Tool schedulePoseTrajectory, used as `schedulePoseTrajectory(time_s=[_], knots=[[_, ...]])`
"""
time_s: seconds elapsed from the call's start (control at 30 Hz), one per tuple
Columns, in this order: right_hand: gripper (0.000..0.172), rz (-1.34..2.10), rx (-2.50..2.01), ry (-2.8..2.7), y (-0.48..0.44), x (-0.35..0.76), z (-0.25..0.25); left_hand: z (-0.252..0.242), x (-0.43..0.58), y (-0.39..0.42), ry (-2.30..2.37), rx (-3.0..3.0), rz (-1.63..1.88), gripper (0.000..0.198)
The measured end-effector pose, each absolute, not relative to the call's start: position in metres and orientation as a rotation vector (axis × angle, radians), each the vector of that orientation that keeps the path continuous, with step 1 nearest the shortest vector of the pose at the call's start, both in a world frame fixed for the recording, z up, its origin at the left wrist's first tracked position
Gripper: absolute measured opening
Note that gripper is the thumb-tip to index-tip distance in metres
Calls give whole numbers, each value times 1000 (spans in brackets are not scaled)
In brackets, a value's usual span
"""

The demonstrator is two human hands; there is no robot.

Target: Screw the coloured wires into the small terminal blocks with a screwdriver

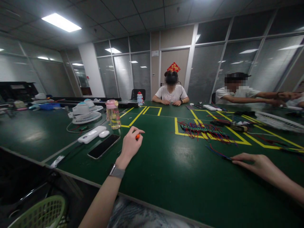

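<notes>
My left hand [132, 143] hovers over the green table, its fingers curled around a small orange object [137, 136]. Most of that object is hidden in the palm, so its kind does not show. On the right, my right hand [258, 164] pinches the end of a wired piece [219, 154] between thumb and fingers. Thin red and blue wires trail from it to the left, just above the table. Beyond them lies a row of small green circuit boards [201, 129] with tangled red and blue wires, inside yellow tape lines.
Left of my left hand are a black phone [104, 146], a white case [104, 134], a white power strip [92, 134], a pink-lidded bottle [113, 115] and white fans [85, 110]. Two people sit across the table [163, 177]. A green basket [40, 212] stands below its edge.
</notes>
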State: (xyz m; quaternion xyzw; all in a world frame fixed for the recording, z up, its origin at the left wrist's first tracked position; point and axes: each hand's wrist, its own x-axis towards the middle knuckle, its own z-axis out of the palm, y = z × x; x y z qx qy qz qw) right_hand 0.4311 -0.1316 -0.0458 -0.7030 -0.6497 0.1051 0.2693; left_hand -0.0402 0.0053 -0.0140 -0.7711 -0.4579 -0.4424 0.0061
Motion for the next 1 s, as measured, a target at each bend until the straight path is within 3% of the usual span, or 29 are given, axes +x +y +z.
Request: schedulePoseTrajectory(time_s=[0.47,0.77,1.0], knots=[[32,419,-1984,-1620,-131,430,-45,-14,-41,4,-1408,-2430,-1393,21],[27,303,-1933,-1727,-132,434,-51,-14,-41,4,-1396,-2436,-1392,21],[36,168,-1879,-1661,-119,459,-57,-14,-41,4,-1392,-2425,-1373,22]])
